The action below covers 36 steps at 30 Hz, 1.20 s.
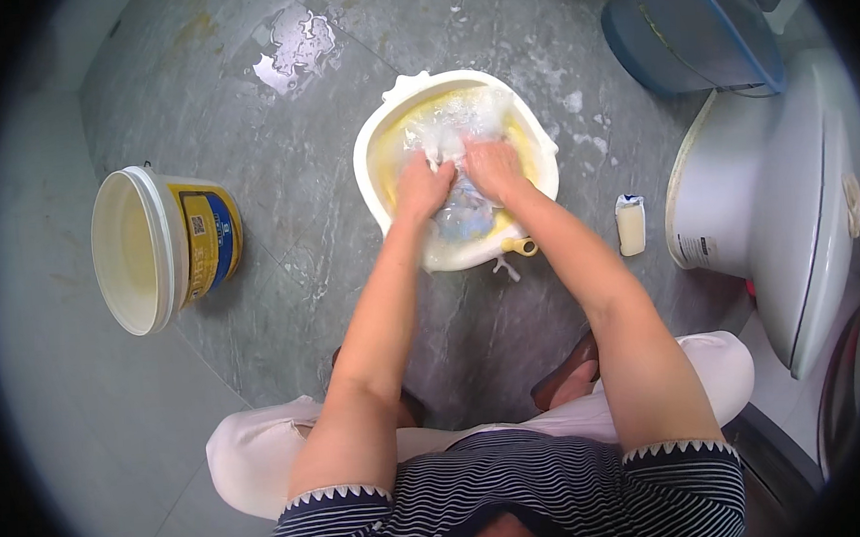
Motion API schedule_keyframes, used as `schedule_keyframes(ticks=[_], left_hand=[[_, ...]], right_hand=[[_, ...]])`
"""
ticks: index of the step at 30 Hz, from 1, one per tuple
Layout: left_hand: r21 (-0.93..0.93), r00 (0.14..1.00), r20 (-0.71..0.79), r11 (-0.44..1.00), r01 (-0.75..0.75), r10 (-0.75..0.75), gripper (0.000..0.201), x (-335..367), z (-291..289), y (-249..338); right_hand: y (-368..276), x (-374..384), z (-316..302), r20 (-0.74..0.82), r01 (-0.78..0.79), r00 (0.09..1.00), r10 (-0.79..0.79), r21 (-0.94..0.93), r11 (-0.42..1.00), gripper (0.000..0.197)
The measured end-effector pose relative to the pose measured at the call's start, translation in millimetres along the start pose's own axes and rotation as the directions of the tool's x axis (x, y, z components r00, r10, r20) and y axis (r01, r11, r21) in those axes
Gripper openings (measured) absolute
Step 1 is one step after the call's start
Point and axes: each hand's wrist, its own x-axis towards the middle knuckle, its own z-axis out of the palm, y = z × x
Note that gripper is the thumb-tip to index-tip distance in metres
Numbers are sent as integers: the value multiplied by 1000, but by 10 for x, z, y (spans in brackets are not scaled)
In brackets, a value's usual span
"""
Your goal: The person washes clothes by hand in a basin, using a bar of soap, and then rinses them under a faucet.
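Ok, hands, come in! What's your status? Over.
Left hand and right hand: both in basin, at the cloth. Cloth: wet, partly under suds. In the way: suds, hiding some cloth.

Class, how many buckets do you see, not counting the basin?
2: a white bucket left of the basin and a blue bucket at the upper right. Others may be hidden.

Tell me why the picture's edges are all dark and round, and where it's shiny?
In the head view, the dark, round border comes from the fisheye lens; also in the head view, light glares off the wet patch on the grey floor, and the foam in the basin looks bright white.
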Motion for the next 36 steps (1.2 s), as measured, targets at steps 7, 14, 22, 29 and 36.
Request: schedule_keyframes(ticks=[7, 14, 22, 29, 36], left_hand=[[-913, 917, 390, 164, 374, 83, 45, 75, -266, -258], [-663, 994, -101, 748, -33, -45, 37, -21, -218, -12], [292, 946, -241, 946, -142, 217, 49, -16, 196, -255], [-896, 905, 426, 136, 423, -5, 34, 74, -275, -238], [-841, 991, -28, 540, 46, -129, 26, 53, -126, -74]], right_hand=[[-1030, -570, -297, -546, 643, 712, -441, 255, 723, 12], [-205, 174, -338, -146, -106, 973, 179, 406, 908, 32], [-6, -68, 22, -61, 50, 997, -46, 64, 997, 35], [-1057, -660, -494, -436, 641, 754, -491, 329, 693, 31], [-242, 120, -204, -249, -11, 953, 175, 544, 839, 32]])
